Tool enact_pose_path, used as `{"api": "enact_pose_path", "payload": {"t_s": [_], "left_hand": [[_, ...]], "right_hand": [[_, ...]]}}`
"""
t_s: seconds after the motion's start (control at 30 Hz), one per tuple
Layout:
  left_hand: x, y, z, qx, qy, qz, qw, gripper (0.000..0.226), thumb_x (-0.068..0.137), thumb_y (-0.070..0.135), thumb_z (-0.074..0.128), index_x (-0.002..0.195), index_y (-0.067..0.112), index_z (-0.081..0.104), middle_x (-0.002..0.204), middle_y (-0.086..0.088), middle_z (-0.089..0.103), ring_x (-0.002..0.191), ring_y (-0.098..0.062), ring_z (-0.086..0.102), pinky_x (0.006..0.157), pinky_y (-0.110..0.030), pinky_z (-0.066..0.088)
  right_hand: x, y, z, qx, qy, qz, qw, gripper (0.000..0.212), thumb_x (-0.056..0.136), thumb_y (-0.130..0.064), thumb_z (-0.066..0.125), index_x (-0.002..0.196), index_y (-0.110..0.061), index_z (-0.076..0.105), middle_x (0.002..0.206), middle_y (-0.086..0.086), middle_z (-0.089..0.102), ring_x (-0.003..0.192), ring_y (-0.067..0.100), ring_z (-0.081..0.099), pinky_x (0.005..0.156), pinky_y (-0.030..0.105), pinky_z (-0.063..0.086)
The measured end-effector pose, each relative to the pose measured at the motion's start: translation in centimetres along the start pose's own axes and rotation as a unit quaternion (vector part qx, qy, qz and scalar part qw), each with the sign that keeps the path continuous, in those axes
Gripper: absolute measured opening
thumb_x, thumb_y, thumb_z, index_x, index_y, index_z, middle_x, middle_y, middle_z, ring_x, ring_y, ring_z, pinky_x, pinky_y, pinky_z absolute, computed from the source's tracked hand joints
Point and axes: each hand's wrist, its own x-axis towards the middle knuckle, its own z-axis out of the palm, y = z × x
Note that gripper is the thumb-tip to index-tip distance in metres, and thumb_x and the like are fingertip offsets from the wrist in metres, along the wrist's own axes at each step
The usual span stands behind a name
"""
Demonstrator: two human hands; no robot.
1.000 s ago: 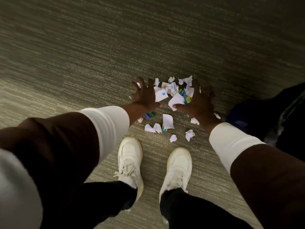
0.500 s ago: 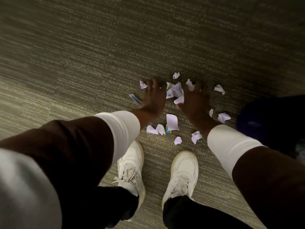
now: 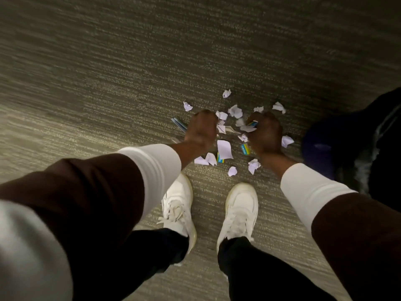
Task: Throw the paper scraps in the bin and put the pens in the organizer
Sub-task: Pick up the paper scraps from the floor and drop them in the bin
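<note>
Several torn white paper scraps (image 3: 224, 149) lie scattered on the carpet in front of my feet, some with blue and yellow print (image 3: 245, 148). My left hand (image 3: 201, 130) is curled into a fist over the left side of the pile, with scraps showing at its fingers. My right hand (image 3: 265, 132) is likewise closed on scraps, a coloured piece sticking out at its fingertips. A blue pen (image 3: 179, 124) lies on the floor just left of my left hand, partly hidden by it. No bin or organizer is in view.
My two white sneakers (image 3: 180, 205) stand just behind the scraps. A dark blue and black bag or garment (image 3: 347, 144) lies at the right edge. Grey-green striped carpet (image 3: 130, 72) fills the rest of the view.
Both hands went from flat and spread over the pile to closed fists gripping scraps. The scraps were raked together, and a pen came into view at the left.
</note>
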Motion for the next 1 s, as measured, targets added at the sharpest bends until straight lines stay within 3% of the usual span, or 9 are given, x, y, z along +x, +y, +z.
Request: {"api": "enact_pose_path", "payload": {"t_s": [0.2, 0.4, 0.6, 0.83, 1.0], "left_hand": [[-5.3, 2.7, -5.8, -0.057, 0.01, -0.022, 0.998, 0.041, 0.083, 0.001, 0.054, 0.114, 0.013, 0.08, 0.114, -0.02, 0.075, 0.106, -0.041, 0.07, 0.089, -0.041, 0.054], [-10.5, 7.6, -12.1, -0.114, 0.035, -0.061, 0.991, 0.043, 0.075, -0.001, 0.055, 0.101, 0.016, 0.084, 0.093, -0.022, 0.078, 0.087, -0.045, 0.072, 0.082, -0.049, 0.061], [-14.8, 13.9, -15.8, -0.154, 0.021, -0.071, 0.985, 0.036, 0.076, 0.001, 0.058, 0.099, 0.013, 0.083, 0.092, -0.023, 0.078, 0.084, -0.044, 0.071, 0.081, -0.049, 0.061], [-17.0, 21.2, -17.2, -0.162, -0.029, -0.02, 0.986, 0.04, 0.073, 0.004, 0.059, 0.101, 0.018, 0.084, 0.091, -0.024, 0.077, 0.086, -0.045, 0.072, 0.078, -0.046, 0.062], [-17.3, 26.6, -16.8, -0.143, -0.054, -0.025, 0.988, 0.031, 0.08, 0.001, 0.058, 0.097, 0.013, 0.081, 0.096, -0.024, 0.075, 0.095, -0.046, 0.07, 0.076, -0.046, 0.058]], "right_hand": [[-4.0, -1.8, -8.2, 0.055, 0.001, 0.064, 0.996, 0.023, 0.078, -0.015, 0.082, 0.1, -0.022, 0.079, 0.103, 0.013, 0.073, 0.089, 0.034, 0.072, 0.073, 0.033, 0.052], [-8.7, -4.0, -18.0, 0.089, 0.03, 0.081, 0.992, 0.028, 0.072, -0.013, 0.083, 0.098, -0.022, 0.081, 0.103, 0.011, 0.074, 0.092, 0.032, 0.07, 0.078, 0.033, 0.047], [-14.0, -3.6, -25.5, 0.131, 0.059, 0.115, 0.983, 0.029, 0.066, -0.009, 0.091, 0.091, -0.021, 0.08, 0.096, 0.006, 0.071, 0.079, 0.015, 0.059, 0.069, 0.017, 0.029], [-17.1, 0.3, -31.2, 0.125, 0.108, 0.178, 0.97, 0.029, 0.069, -0.007, 0.088, 0.091, -0.023, 0.079, 0.098, 0.007, 0.074, 0.088, 0.026, 0.07, 0.081, 0.035, 0.056], [-16.5, 4.3, -32.4, 0.134, 0.14, 0.271, 0.943, 0.033, 0.071, -0.012, 0.075, 0.092, -0.037, 0.077, 0.092, 0.001, 0.077, 0.082, 0.024, 0.075, 0.075, 0.042, 0.064]]}}
